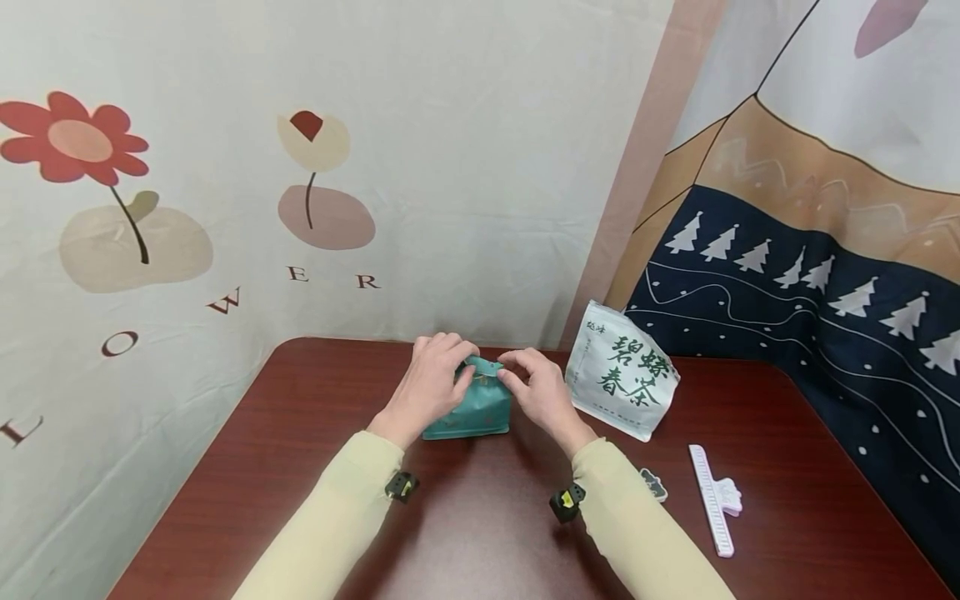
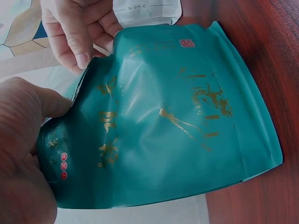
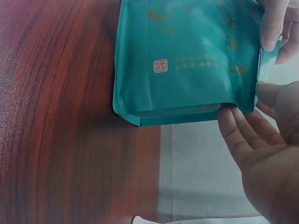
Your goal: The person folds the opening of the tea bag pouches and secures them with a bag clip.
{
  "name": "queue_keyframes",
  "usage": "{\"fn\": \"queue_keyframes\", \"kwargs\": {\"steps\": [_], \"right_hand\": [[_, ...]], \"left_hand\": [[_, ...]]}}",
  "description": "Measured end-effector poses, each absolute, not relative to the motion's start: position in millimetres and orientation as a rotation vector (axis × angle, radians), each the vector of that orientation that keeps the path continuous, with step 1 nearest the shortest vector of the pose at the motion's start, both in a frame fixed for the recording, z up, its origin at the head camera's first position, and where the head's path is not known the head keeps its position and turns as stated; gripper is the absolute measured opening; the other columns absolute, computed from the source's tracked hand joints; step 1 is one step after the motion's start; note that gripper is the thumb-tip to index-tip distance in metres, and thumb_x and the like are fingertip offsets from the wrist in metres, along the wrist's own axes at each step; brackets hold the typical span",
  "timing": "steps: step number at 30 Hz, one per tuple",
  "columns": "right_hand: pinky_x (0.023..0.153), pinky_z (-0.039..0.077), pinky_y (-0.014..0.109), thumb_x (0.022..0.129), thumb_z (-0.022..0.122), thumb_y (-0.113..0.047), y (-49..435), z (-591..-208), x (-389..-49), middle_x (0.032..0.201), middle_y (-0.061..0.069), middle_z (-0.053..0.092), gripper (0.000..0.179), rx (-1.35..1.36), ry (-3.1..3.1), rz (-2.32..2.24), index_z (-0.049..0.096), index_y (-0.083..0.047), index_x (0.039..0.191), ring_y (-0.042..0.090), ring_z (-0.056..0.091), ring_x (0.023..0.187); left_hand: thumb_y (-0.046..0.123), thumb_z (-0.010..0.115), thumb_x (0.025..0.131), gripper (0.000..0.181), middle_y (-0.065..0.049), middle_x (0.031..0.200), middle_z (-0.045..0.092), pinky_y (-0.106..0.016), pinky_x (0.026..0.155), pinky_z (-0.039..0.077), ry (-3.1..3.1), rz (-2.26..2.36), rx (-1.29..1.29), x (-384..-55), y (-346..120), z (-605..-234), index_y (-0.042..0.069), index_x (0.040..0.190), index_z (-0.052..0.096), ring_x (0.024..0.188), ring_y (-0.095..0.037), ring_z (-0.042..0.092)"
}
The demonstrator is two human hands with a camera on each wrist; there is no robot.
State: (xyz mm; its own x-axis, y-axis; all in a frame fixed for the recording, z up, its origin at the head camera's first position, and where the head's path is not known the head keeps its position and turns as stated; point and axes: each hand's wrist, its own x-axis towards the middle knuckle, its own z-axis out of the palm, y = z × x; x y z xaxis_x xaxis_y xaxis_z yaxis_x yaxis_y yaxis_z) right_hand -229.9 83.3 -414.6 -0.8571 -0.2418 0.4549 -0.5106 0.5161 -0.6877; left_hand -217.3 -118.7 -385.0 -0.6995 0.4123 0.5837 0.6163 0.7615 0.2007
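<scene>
A teal tea bag (image 1: 476,408) with gold lettering stands upright on the table near its back edge. My left hand (image 1: 437,375) pinches the folded top of the bag at its left side, thumb on the near face. At the right end of the same top edge, my right hand (image 1: 542,392) pinches the fold between thumb and fingers. In the left wrist view the bag's front (image 2: 159,116) bulges and its top is bent over. The right wrist view has the fingers of my right hand (image 3: 266,144) behind the bag's corner.
A white tea bag (image 1: 622,371) with green characters stands right of my right hand. A white bag clip (image 1: 712,500) lies on the red-brown table (image 1: 480,533) at the right. Partly behind my right sleeve is a small dark tag-shaped piece (image 1: 654,484). A printed curtain (image 1: 480,167) hangs behind.
</scene>
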Motion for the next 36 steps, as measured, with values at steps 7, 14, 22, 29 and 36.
{"fn": "queue_keyframes", "kwargs": {"steps": [7, 14, 22, 29, 36], "right_hand": [[0.076, 0.058, 0.036, 0.096, 0.072, -0.006, 80.8, -414.5, -230.0, 0.095, 0.007, 0.065, 0.013, 0.643, -2.474, 1.204, 0.079, -0.005, 0.107, 0.022, 0.066, 0.082], [0.074, 0.057, 0.037, 0.094, 0.073, -0.003, 77.7, -416.0, -231.2, 0.096, 0.009, 0.065, 0.008, 0.635, -2.446, 1.152, 0.078, -0.004, 0.101, 0.024, 0.065, 0.081], [0.074, 0.058, 0.038, 0.094, 0.073, -0.002, 75.7, -416.3, -231.5, 0.095, 0.009, 0.066, 0.005, 0.632, -2.422, 1.166, 0.078, -0.004, 0.096, 0.024, 0.066, 0.082], [0.072, 0.057, 0.037, 0.092, 0.074, 0.001, 75.6, -414.4, -230.1, 0.093, 0.008, 0.065, 0.006, 0.653, -2.405, 1.131, 0.077, -0.004, 0.094, 0.024, 0.066, 0.080], [0.073, 0.057, 0.035, 0.093, 0.074, -0.003, 76.7, -415.1, -230.5, 0.089, 0.006, 0.064, 0.004, 0.632, -2.433, 1.159, 0.078, -0.006, 0.093, 0.022, 0.065, 0.079]], "left_hand": [[0.005, 0.072, 0.094, 0.009, -0.002, 0.091, 0.064, -0.045, 0.083, 0.043, -2.434, -0.515, -0.767, -216.4, -119.0, -384.6, 0.011, 0.101, 0.072, 0.085, -0.023, 0.057], [0.011, 0.075, 0.093, 0.007, -0.002, 0.089, 0.065, -0.045, 0.082, 0.042, -2.420, -0.504, -0.742, -218.6, -115.8, -386.9, 0.011, 0.099, 0.071, 0.084, -0.024, 0.057], [0.020, 0.082, 0.090, 0.017, -0.003, 0.090, 0.065, -0.044, 0.082, 0.042, -2.392, -0.466, -0.650, -219.7, -109.9, -390.6, 0.012, 0.096, 0.070, 0.087, -0.026, 0.059], [0.016, 0.085, 0.086, 0.019, -0.003, 0.082, 0.063, -0.045, 0.079, 0.042, -2.349, -0.474, -0.621, -217.8, -104.7, -389.5, 0.012, 0.087, 0.067, 0.081, -0.026, 0.057], [0.013, 0.086, 0.083, 0.017, -0.001, 0.079, 0.061, -0.043, 0.077, 0.040, -2.355, -0.456, -0.582, -216.5, -101.7, -390.1, 0.013, 0.085, 0.069, 0.078, -0.024, 0.055]]}}
